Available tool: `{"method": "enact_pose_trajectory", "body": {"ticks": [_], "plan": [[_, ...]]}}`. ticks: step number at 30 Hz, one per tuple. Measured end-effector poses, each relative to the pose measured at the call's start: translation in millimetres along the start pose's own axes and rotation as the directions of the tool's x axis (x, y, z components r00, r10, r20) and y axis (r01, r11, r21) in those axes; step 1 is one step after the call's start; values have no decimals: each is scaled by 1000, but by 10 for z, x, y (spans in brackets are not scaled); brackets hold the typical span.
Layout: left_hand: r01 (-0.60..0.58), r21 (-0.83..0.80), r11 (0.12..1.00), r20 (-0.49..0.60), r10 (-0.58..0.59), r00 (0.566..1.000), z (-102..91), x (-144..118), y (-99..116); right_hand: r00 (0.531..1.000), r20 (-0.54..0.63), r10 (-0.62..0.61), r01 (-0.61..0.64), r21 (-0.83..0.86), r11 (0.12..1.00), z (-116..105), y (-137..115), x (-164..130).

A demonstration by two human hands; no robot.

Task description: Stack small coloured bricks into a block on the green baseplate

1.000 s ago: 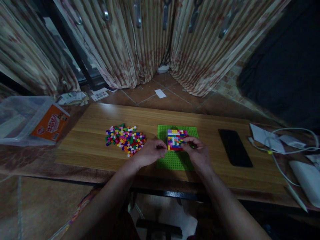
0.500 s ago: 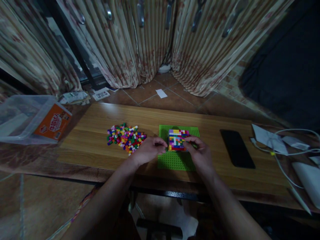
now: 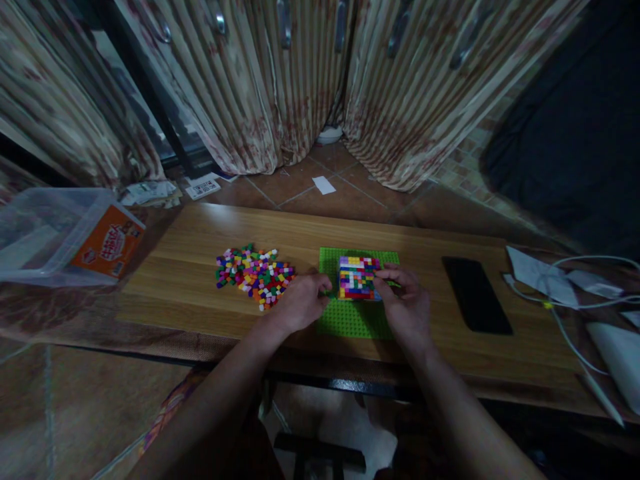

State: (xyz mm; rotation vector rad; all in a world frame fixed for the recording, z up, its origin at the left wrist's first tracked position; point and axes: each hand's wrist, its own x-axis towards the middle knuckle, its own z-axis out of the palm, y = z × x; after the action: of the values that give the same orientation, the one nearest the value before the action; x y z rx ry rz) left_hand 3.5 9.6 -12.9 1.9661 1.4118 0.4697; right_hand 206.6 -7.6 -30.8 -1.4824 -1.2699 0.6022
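Observation:
A green studded baseplate [image 3: 350, 320] lies on the wooden table [image 3: 200, 233]. On it stands a multicoloured block of small bricks [image 3: 356, 277]. My right hand [image 3: 407, 303] rests at the block's right side with fingers touching it. My left hand [image 3: 300, 303] sits at the baseplate's left edge, fingers curled; whether it pinches a small brick I cannot tell. A heap of loose coloured bricks [image 3: 253, 273] lies just left of my left hand.
A black phone [image 3: 476, 295] lies right of the baseplate. White cables and papers [image 3: 560, 287] lie at the far right. A clear plastic tub with an orange label [image 3: 65, 237] stands at the left. Curtains hang behind the table.
My left hand has drawn slightly back from the block toward the baseplate's left edge. My right hand stays at the block. The view has shifted a little.

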Motion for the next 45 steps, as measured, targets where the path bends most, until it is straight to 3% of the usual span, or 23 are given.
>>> {"method": "enact_pose_trajectory", "body": {"ticks": [4, 8, 11, 14, 17, 20, 24, 29, 41, 45], "plan": [[-84, 114, 990, 23, 81, 996, 55, -7, 22, 1000, -12, -20, 20, 2, 1000, 4, -2, -2], [-125, 112, 986, 16, 124, 992, 56, -14, 7, 992, -74, -106, 106, 0, 994, -20, -33, -2], [-69, 17, 997, 24, 68, 997, 24, -18, 7, 959, -118, -259, 254, -58, 965, -30, -129, -49], [2, -184, 983, 45, 7, 999, -19, -18, 29, 933, 12, -359, 359, -72, 931, -5, -245, -152], [72, -454, 888, 100, -29, 995, -58, -18, 60, 888, 190, -418, 437, -71, 897, 47, -310, -256], [194, -676, 711, 214, -63, 975, -87, -29, 80, 834, 289, -470, 515, -105, 851, 88, -318, -304], [276, -798, 536, 278, -79, 957, -93, -49, 83, 817, 298, -493, 548, -137, 825, 100, -304, -296], [296, -850, 435, 281, -102, 954, -45, -62, 100, 814, 272, -514, 563, -149, 813, 99, -316, -289], [293, -832, 471, 295, -73, 953, -37, -63, 130, 797, 259, -546, 594, -176, 785, 85, -316, -305], [309, -840, 446, 312, -69, 947, -18, -64, 137, 796, 251, -550, 597, -183, 781, 76, -316, -304]]}}
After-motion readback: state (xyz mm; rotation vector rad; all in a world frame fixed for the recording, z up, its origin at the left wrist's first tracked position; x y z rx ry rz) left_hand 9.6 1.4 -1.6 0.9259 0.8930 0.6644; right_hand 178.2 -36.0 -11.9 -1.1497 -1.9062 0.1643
